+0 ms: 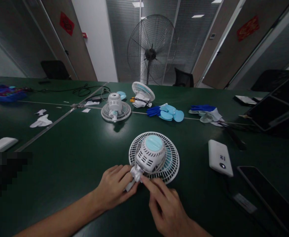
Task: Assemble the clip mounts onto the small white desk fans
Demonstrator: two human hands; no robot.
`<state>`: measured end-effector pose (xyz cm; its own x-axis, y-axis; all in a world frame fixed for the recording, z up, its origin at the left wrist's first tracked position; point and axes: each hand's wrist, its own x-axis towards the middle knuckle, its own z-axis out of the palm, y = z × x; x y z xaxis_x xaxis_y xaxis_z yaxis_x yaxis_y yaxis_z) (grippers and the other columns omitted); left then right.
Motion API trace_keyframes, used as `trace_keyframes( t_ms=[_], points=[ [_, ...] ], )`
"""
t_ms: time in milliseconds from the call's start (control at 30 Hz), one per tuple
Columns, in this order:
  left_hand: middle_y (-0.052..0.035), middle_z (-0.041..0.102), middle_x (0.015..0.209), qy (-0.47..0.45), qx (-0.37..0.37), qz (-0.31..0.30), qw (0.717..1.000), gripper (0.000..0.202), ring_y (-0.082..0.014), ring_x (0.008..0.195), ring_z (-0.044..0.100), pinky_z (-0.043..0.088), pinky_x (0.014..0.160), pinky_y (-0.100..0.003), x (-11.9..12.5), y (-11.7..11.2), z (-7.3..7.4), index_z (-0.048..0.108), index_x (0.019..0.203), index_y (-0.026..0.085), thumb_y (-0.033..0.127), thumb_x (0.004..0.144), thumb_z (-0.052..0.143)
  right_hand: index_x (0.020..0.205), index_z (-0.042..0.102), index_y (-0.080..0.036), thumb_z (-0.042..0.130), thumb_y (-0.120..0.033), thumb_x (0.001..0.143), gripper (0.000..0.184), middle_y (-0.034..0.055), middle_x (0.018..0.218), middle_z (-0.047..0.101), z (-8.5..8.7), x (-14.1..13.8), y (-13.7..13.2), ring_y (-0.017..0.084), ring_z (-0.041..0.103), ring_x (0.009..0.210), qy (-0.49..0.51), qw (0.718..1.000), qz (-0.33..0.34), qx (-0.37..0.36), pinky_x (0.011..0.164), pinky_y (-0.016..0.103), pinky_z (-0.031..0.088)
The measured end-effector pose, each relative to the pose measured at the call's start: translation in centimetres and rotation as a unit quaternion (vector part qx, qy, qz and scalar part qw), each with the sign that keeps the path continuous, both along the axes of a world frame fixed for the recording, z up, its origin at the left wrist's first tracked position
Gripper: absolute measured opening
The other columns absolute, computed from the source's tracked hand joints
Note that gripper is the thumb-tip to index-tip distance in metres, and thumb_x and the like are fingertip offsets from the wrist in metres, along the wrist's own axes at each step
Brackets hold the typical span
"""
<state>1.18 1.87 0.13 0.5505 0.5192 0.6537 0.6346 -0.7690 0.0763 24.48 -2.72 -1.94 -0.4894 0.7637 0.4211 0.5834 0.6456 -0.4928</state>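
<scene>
A small white fan (153,155) with a pale blue cap lies face down on the dark green table (67,154) right in front of me. My left hand (115,186) is closed around the white bracket at the fan's lower edge. My right hand (165,205) pinches at the same bracket with its forefinger and thumb, the other fingers curled.
Two more small fans (115,107) (143,93) lie farther back, beside blue fan blades (169,114) and blue gloves (205,110). A white power bank (220,157) and a dark phone (270,194) lie to the right. A big floor fan (151,49) stands behind the table.
</scene>
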Motion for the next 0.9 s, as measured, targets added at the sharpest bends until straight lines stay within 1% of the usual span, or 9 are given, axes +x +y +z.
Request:
trace_keyframes(
  t_ms=[67,200,367,500,633,733,800,833,900],
  points=[
    [-0.0053,0.073,0.091,0.001,0.004,0.002,1.000,0.007,-0.0162,0.069,0.068,0.053,0.060,-0.029,-0.2,0.2,0.2,0.057,0.092,0.019,0.022,0.097,0.060,0.160,0.040,-0.021,0.040,-0.013,0.100,0.061,0.0131,0.129,0.068,0.2,-0.1,0.0,0.022,0.073,0.109,-0.011,1.000,-0.002,-0.012,0.077,0.029,0.063],
    [-0.0059,0.074,0.092,0.010,0.014,0.007,1.000,0.007,-0.0164,0.066,0.067,0.054,0.059,-0.030,-0.7,0.4,0.5,0.058,0.090,0.019,0.022,0.096,0.059,0.154,0.048,-0.024,0.039,-0.014,0.102,0.054,0.0097,0.127,0.070,0.8,-0.3,0.2,0.020,0.073,0.108,0.014,0.998,-0.044,-0.043,0.080,0.032,0.062],
    [-0.0052,0.074,0.091,0.051,0.025,0.022,0.998,0.016,-0.0168,0.068,0.068,0.056,0.060,-0.029,-2.0,0.2,1.2,0.058,0.089,0.018,0.030,0.097,0.065,0.148,0.053,-0.024,0.042,-0.012,0.101,0.050,0.0084,0.123,0.071,1.2,-0.1,-0.1,0.019,0.073,0.104,0.024,0.999,-0.001,-0.048,0.076,0.030,0.059],
    [-0.0041,0.075,0.092,0.065,0.018,0.057,0.996,0.011,-0.0154,0.070,0.070,0.057,0.063,-0.026,-4.7,-0.6,1.4,0.060,0.090,0.018,0.024,0.098,0.065,0.142,0.057,-0.022,0.043,-0.009,0.099,0.047,0.0079,0.119,0.072,1.2,0.3,-0.4,0.019,0.073,0.098,0.053,0.998,0.029,-0.009,0.072,0.030,0.056],
    [-0.0043,0.076,0.095,0.067,0.024,0.156,0.985,0.009,-0.0163,0.073,0.074,0.057,0.062,-0.024,-9.6,-2.2,1.3,0.065,0.094,0.019,0.027,0.098,0.065,0.138,0.058,-0.020,0.044,-0.007,0.097,0.045,0.0078,0.113,0.073,1.3,0.5,-0.3,0.017,0.073,0.088,0.079,0.996,0.048,0.014,0.070,0.031,0.056],
    [-0.0010,0.076,0.098,0.069,0.023,0.247,0.966,0.011,-0.0149,0.070,0.072,0.054,0.059,-0.023,-13.9,-3.4,1.1,0.066,0.100,0.022,0.033,0.099,0.066,0.137,0.058,-0.020,0.044,-0.007,0.096,0.046,0.0067,0.110,0.072,1.4,0.5,-0.2,0.016,0.072,0.083,0.081,0.996,0.042,0.005,0.070,0.031,0.056],
    [0.0015,0.074,0.099,0.065,0.007,0.338,0.939,0.013,-0.0154,0.072,0.072,0.049,0.055,-0.021,-16.7,-3.6,1.1,0.065,0.104,0.025,0.038,0.100,0.065,0.135,0.060,-0.021,0.044,-0.007,0.095,0.045,0.0056,0.108,0.072,1.5,0.4,-0.2,0.015,0.072,0.082,0.081,0.996,0.044,-0.003,0.069,0.030,0.056],
    [0.0019,0.073,0.094,0.070,0.002,0.386,0.920,0.016,-0.0159,0.070,0.070,0.041,0.049,-0.021,-18.0,-3.4,1.0,0.064,0.100,0.025,0.041,0.100,0.065,0.134,0.061,-0.022,0.044,-0.007,0.095,0.044,0.0052,0.107,0.071,1.5,0.4,-0.2,0.015,0.072,0.081,0.082,0.996,0.046,-0.006,0.069,0.030,0.056],
    [0.0016,0.068,0.085,0.065,-0.004,0.473,0.879,0.027,-0.0160,0.065,0.063,0.030,0.047,-0.019,-20.5,-2.3,1.1,0.061,0.091,0.022,0.048,0.099,0.063,0.131,0.062,-0.022,0.044,-0.007,0.095,0.043,0.0048,0.106,0.071,1.5,0.3,-0.1,0.015,0.072,0.082,0.086,0.995,0.051,-0.007,0.069,0.029,0.056]
  ],
)
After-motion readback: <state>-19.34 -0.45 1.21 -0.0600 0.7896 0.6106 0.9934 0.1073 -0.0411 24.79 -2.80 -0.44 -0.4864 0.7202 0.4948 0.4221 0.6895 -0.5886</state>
